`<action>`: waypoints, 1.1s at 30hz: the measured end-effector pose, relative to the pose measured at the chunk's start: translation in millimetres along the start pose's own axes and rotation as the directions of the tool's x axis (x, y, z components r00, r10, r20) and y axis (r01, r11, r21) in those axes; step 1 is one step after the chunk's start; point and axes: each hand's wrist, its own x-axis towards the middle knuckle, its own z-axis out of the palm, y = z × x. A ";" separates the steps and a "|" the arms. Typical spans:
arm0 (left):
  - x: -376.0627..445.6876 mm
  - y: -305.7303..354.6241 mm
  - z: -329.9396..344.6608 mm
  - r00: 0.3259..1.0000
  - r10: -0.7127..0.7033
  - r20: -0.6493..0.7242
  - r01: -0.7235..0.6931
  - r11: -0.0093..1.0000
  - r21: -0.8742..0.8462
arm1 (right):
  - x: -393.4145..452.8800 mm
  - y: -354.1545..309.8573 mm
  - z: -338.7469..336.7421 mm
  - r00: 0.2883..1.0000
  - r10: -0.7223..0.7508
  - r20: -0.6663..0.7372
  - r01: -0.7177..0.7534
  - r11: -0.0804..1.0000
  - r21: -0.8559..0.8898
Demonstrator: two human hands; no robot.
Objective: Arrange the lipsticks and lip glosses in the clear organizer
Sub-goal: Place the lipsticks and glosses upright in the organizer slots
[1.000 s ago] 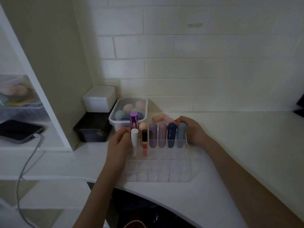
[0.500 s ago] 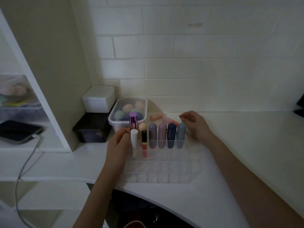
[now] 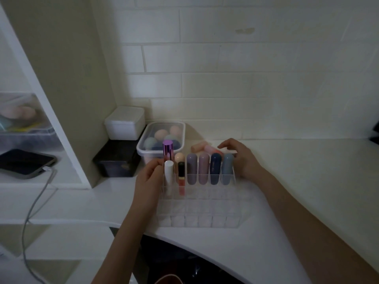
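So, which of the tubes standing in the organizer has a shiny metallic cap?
The purple-capped tube in the back left corner of the clear organizer. It is the tallest; the others have matte caps.

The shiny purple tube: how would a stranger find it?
Find the clear plastic organizer on the white counter. In its back row, leftmost, stands the metallic purple tube. It alone is shiny and flat-topped, rising above the matte round-topped tubes.

Domestic vanity or dressing corner. Evidence: white counter (image 3: 287,191) against painted brick wall (image 3: 246,78); lidded tub of makeup sponges (image 3: 162,138); clear organizer (image 3: 205,212) with upright lipsticks (image 3: 215,168); phone (image 3: 24,162) charging on side shelf (image 3: 41,181).
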 end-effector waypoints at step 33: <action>0.0 -2.8 -2.1 0.999 -0.034 0.023 0.033 0.999 0.026 | -35.0 -119.4 -47.3 0.903 -0.389 0.182 0.299 0.874 0.382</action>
